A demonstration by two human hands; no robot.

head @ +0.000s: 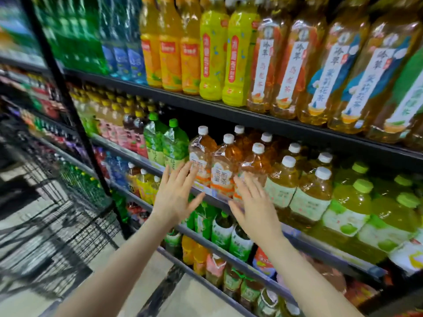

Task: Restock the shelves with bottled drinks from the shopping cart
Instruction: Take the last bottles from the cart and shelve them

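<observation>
- Black wire shopping cart [68, 216] at the near left, blurred, beside the black upright of the shelves [229, 110]; contents not readable.
- Green-capped green tea bottles [167, 143] on the middle shelf, just left of the amber row.
- Left hand [176, 197] raised in front of the middle shelf's edge, palm toward the bottles, fingers [183, 172] straight and spread apart, gripping nothing; forearm reaching up from the near centre.
- Fingertips of that hand just at the lower label of the leftmost amber tea bottle [202, 154]; contact or a small gap, cannot tell.
- Three white-capped amber bottles with orange-and-white labels standing upright at the front of the middle shelf, between and just beyond the two hands; second amber bottle [225, 163] in the gap between the hands.
- Right hand [256, 213] a little lower and nearer than the left, back toward the camera, fingers straight and fanned apart, clamped on nothing; forearm running in from the near right.
- Its fingertips overlapping the base of the third amber bottle [257, 163]; touching or not, cannot tell.
- Further right on the same shelf, pale-labelled tea bottles [295, 191], then green-capped juice bottles [357, 202].
- Top shelf above packed with tall yellow and amber bottles [283, 65].
</observation>
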